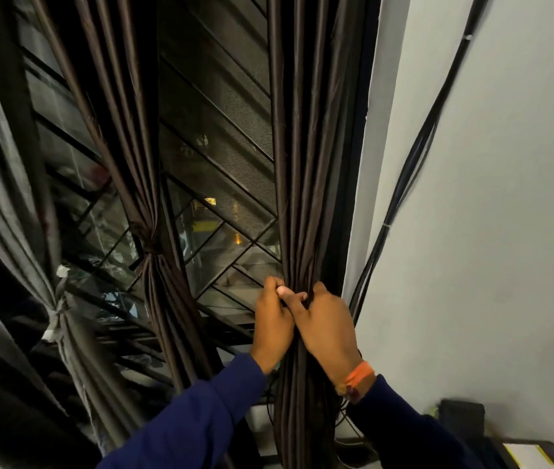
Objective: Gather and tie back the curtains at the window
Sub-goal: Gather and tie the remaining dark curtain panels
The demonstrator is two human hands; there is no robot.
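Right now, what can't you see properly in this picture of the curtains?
- Tie on the right brown curtain: the left hand and right hand cover that spot in the head view, so no band or knot shows.
- Curtain tops and rod: cut off by the top edge.
- Outside the window grille: too dark and blurry, just small lights.
- Black box by the wall: too dim to identify.

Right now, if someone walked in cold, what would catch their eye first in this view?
Probably the two hands at lower centre: the left hand and right hand both grip the rightmost dark curtain, bunching it beside the white wall. Next, the middle curtain, already tied with a dark band, and the grey curtain at far left, knotted with a pale strip. Behind them, a diagonal window grille shows night lights.
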